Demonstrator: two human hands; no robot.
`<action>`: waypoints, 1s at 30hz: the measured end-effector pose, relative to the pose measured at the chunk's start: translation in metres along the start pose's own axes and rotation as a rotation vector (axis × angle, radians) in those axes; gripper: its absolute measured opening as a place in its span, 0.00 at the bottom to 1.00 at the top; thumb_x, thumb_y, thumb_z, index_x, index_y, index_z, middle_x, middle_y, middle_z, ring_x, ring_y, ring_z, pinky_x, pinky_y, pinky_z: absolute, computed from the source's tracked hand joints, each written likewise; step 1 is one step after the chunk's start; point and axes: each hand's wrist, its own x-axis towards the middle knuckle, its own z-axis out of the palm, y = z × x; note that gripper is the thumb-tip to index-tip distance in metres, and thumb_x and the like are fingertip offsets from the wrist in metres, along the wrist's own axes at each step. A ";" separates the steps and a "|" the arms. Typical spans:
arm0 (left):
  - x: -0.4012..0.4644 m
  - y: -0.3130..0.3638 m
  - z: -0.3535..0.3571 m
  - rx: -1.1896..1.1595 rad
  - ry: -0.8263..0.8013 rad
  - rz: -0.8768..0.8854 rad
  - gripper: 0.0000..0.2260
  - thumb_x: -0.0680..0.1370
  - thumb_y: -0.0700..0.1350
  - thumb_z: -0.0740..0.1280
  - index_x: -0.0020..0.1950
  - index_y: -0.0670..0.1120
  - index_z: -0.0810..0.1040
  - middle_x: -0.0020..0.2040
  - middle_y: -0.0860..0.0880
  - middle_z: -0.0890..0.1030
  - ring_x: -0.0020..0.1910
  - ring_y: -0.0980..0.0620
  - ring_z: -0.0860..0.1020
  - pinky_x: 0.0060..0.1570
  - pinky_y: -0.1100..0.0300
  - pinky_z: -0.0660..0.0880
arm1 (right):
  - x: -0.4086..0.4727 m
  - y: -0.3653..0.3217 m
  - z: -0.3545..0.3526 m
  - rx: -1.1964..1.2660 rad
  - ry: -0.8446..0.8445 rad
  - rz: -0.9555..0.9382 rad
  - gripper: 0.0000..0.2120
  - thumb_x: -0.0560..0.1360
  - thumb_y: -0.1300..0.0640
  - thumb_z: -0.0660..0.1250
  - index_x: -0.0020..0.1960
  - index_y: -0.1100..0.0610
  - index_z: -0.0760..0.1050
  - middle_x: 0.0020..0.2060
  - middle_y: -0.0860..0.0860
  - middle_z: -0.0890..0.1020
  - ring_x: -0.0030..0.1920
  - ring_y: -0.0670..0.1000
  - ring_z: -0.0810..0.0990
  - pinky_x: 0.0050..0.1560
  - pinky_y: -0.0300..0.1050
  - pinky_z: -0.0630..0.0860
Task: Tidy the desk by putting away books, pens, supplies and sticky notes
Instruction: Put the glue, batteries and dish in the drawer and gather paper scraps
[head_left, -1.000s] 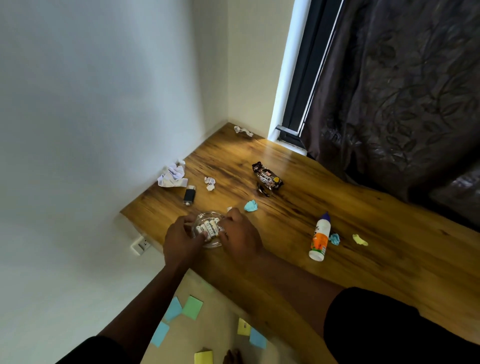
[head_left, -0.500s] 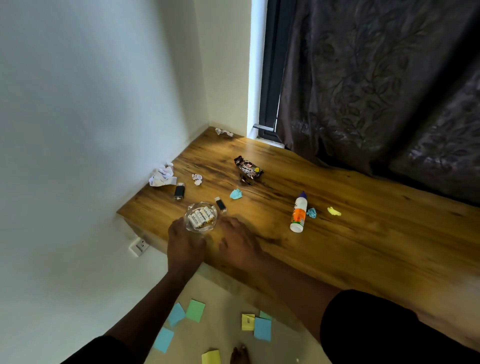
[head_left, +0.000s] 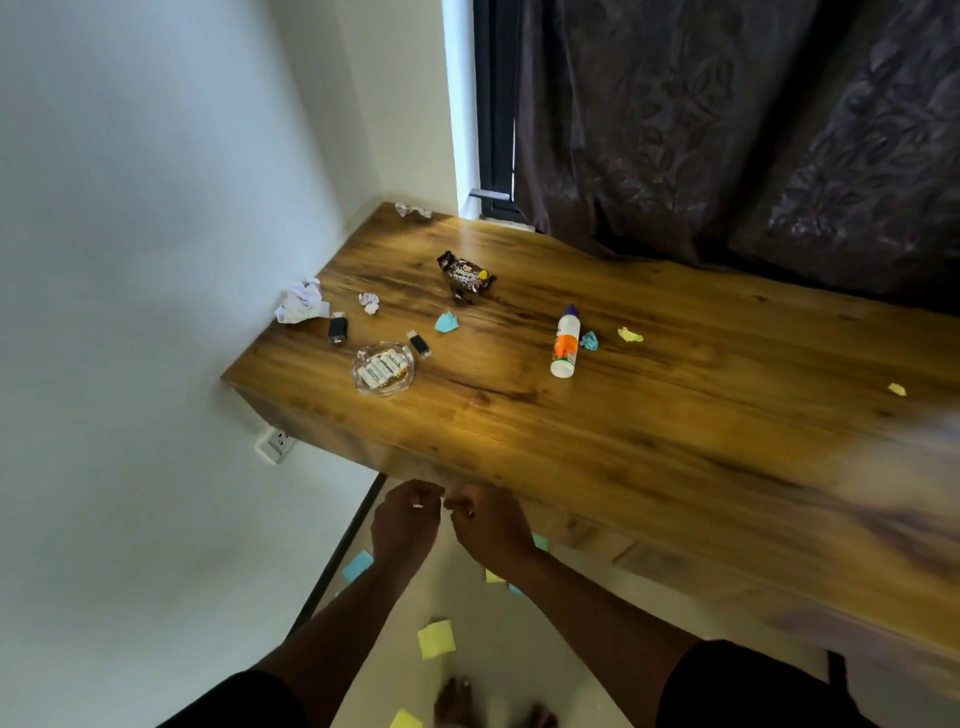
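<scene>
A glass dish (head_left: 383, 368) holding several batteries sits near the left end of the wooden desk (head_left: 649, 415). Beside it lie two small black lighters (head_left: 337, 328) (head_left: 418, 343). A white glue bottle (head_left: 564, 342) lies further right, with crumpled blue (head_left: 446, 322) (head_left: 589, 341) and yellow (head_left: 630, 335) sticky notes around it. My left hand (head_left: 406, 519) and right hand (head_left: 488, 522) hang below the desk's front edge, fingers curled and close together, with nothing seen in them. Flat sticky notes (head_left: 436, 638) lie on the floor.
A dark snack wrapper (head_left: 465, 273) and crumpled white paper (head_left: 301, 303) (head_left: 369, 302) lie towards the back left. A wall with a socket (head_left: 275, 444) bounds the left side. A dark curtain (head_left: 727, 130) hangs behind the desk. My bare feet (head_left: 457, 701) stand below.
Both hands let go of the glass dish and drew back off the desk to below its front edge. The dish stays on the desk. The camera swung, showing more of the desk's right.
</scene>
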 end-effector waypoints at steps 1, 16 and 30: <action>0.005 -0.003 0.001 -0.208 -0.079 -0.183 0.07 0.81 0.46 0.66 0.47 0.48 0.83 0.50 0.45 0.86 0.47 0.49 0.82 0.56 0.49 0.79 | -0.002 0.008 0.006 0.094 -0.064 0.094 0.11 0.78 0.57 0.64 0.53 0.52 0.85 0.49 0.50 0.87 0.50 0.51 0.85 0.55 0.50 0.81; 0.103 -0.060 -0.020 -1.110 -0.232 -0.811 0.29 0.83 0.59 0.59 0.77 0.43 0.66 0.63 0.38 0.74 0.65 0.39 0.73 0.72 0.44 0.65 | 0.033 0.058 0.064 1.537 0.302 0.954 0.09 0.84 0.63 0.60 0.63 0.61 0.71 0.54 0.60 0.77 0.56 0.61 0.78 0.59 0.58 0.75; 0.147 -0.083 -0.045 -1.215 -0.467 -0.838 0.32 0.81 0.65 0.52 0.63 0.39 0.75 0.65 0.39 0.78 0.66 0.40 0.76 0.74 0.42 0.63 | 0.045 0.034 0.098 1.674 0.638 0.871 0.08 0.80 0.65 0.56 0.51 0.60 0.74 0.44 0.59 0.80 0.51 0.59 0.81 0.55 0.58 0.78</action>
